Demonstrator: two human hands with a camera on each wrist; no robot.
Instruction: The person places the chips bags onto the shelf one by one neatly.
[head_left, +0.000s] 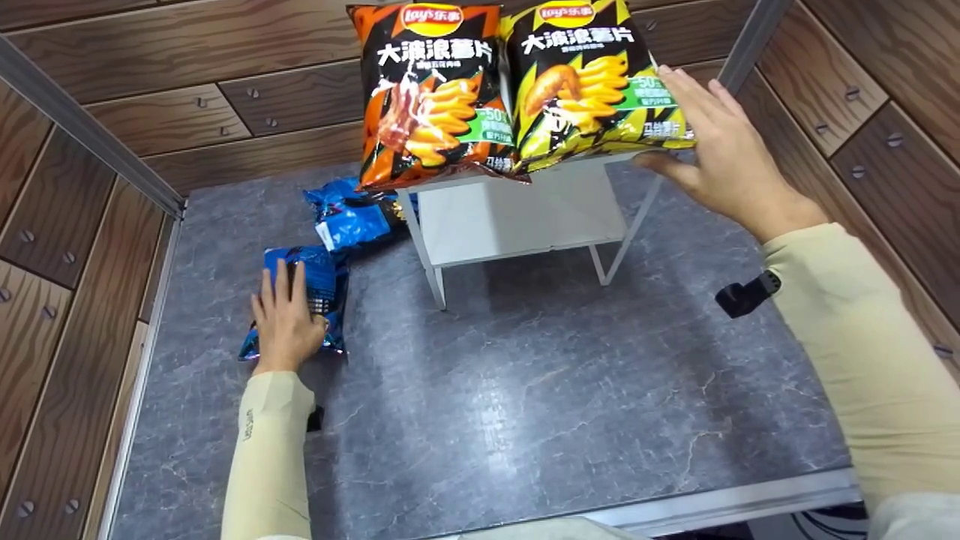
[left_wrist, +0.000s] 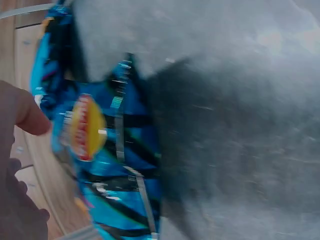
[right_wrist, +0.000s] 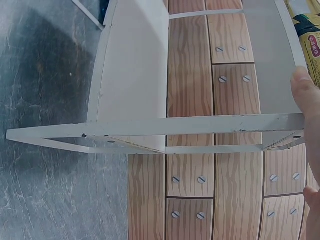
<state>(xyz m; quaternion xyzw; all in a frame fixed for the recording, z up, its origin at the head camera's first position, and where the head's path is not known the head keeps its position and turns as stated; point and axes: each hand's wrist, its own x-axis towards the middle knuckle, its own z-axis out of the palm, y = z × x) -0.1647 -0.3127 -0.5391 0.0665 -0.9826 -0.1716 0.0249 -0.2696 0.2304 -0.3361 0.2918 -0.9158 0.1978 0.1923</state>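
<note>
My left hand (head_left: 285, 322) is over a blue chip bag (head_left: 322, 281) lying on the grey marbled table, its fingers stretched out. In the left wrist view, the thumb stands beside that blue bag (left_wrist: 130, 150), with a small gap between them; the picture is blurred. My right hand (head_left: 727, 146) lies along the right side of a yellow and black chip bag (head_left: 577, 90) on the top shelf, fingers mostly straight, thumb low near the shelf edge. Whether its fingertips press the bag is hard to tell. An orange and black chip bag (head_left: 435, 97) sits left of the yellow one.
A second blue chip bag (head_left: 356, 217) lies beside the white metal rack (head_left: 517, 217), near its left leg. Wood-patterned walls (head_left: 67, 337) enclose the table (head_left: 525, 390) at the left, back and right.
</note>
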